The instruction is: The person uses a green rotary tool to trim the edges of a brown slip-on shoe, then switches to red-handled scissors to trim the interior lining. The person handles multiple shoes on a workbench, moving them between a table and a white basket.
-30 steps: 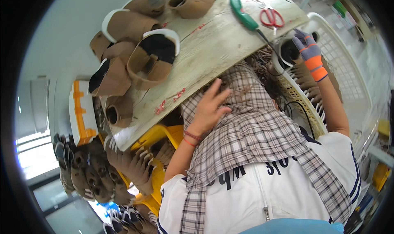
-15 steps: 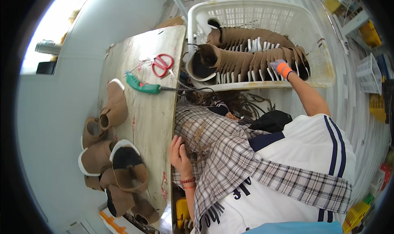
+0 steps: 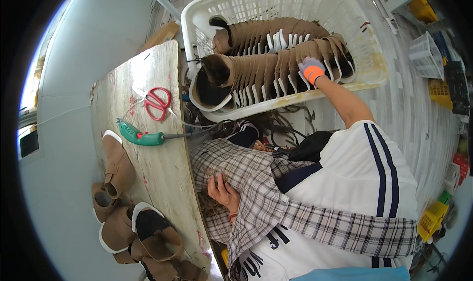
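My right hand (image 3: 312,70), in a grey glove with an orange cuff, reaches into a white plastic basket (image 3: 379,59). Its fingers are closed at the top edge of a brown shoe upper (image 3: 291,66) in the nearer row; the fingertips are partly hidden. Two long rows of these uppers, with white edges at the toes, stand packed one behind another there. Bare, with a red bead bracelet, my left hand (image 3: 224,195) lies on the plaid apron (image 3: 231,158) over my lap. Its fingers are spread and hold nothing.
To the left stands a worn wooden table (image 3: 162,182). On it lie red-handled scissors (image 3: 158,103), a green corded hand tool (image 3: 141,134) and several loose brown uppers (image 3: 118,165). Cords and strips (image 3: 281,121) tangle below the basket. Yellow and white crates (image 3: 426,57) line the right side.
The view has shifted, so basket and table sit further left. My left hand has moved from beside the table edge onto the apron. My right hand stays at about the same place in the row.
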Demonstrator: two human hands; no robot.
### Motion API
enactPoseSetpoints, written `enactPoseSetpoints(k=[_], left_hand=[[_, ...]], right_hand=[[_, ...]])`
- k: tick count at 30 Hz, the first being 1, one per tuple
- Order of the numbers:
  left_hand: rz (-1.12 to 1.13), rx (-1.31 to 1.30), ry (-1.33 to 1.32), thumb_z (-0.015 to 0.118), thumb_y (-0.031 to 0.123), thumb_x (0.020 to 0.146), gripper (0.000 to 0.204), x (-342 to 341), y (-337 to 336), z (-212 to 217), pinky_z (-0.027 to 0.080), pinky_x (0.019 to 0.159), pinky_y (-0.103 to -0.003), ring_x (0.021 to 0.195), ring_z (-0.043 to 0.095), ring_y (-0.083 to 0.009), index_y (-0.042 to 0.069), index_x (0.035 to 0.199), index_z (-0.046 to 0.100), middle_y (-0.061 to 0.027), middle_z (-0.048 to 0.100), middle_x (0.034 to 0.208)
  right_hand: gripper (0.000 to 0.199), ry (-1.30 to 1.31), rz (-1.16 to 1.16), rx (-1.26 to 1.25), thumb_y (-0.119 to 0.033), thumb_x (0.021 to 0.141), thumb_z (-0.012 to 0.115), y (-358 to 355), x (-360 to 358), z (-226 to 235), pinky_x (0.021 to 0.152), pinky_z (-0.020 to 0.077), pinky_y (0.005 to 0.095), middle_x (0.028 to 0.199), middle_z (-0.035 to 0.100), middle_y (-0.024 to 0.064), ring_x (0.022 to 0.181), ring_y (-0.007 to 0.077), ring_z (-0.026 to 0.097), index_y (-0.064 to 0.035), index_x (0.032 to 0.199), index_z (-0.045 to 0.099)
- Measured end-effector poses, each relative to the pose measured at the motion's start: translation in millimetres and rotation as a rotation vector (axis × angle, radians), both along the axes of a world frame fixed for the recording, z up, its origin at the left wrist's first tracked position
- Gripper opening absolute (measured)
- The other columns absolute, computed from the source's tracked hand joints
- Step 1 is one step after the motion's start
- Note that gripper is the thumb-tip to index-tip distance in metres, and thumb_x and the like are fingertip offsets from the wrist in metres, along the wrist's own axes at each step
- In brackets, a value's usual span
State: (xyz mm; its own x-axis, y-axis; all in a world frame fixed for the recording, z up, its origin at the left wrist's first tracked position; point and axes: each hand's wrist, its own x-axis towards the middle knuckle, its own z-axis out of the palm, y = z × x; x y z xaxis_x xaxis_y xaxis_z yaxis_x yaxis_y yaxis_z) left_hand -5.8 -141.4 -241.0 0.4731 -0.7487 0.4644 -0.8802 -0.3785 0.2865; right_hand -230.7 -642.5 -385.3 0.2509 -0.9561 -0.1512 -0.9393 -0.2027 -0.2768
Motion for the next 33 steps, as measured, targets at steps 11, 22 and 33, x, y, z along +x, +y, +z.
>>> enactPoseSetpoints(k=[11, 22, 33], left_hand=[[0.025, -0.024, -0.038, 0.037, 0.017, 0.098, 0.034, -7.0, -1.5, -1.4, 0.031, 0.104, -0.045, 0.122, 0.036, -0.0311, 0.007, 0.123, 0.057, -0.0118, 0.042, 0.132], [0.100, 0.076, 0.071, 0.047, 0.013, 0.095, 0.030, -11.5, -12.7, 23.5, 0.034, 0.100, -0.042, 0.118, 0.041, -0.0316, 0.005, 0.123, 0.057, -0.0124, 0.046, 0.129], [0.128, -0.359, 0.419, 0.073, 0.014, 0.074, 0.039, 0.8, -84.7, 154.8, 0.038, 0.093, -0.039, 0.111, 0.047, -0.0295, 0.002, 0.110, 0.063, -0.0141, 0.056, 0.113]], right_hand=[[0.063, -0.474, 0.953, -0.318, -0.026, 0.071, 0.068, 69.8, 158.6, 109.2, 0.103, 0.0355, 0.0418, 0.125, 0.054, 0.0136, 0.118, 0.0316, 0.049, -0.0082, 0.128, 0.050], [0.038, -0.637, 0.333, -0.054, -0.048, 0.085, 0.058, 37.2, 195.6, 152.8, 0.063, 0.0487, 0.0395, 0.078, 0.066, 0.0156, 0.073, 0.0328, 0.063, -0.0129, 0.096, 0.068], [0.037, -1.279, 0.397, 0.971, -0.031, 0.087, 0.068, 174.5, 193.6, 333.6, 0.063, 0.0498, 0.0258, 0.084, 0.067, 0.0043, 0.072, 0.0090, 0.061, 0.0023, 0.102, 0.065]])
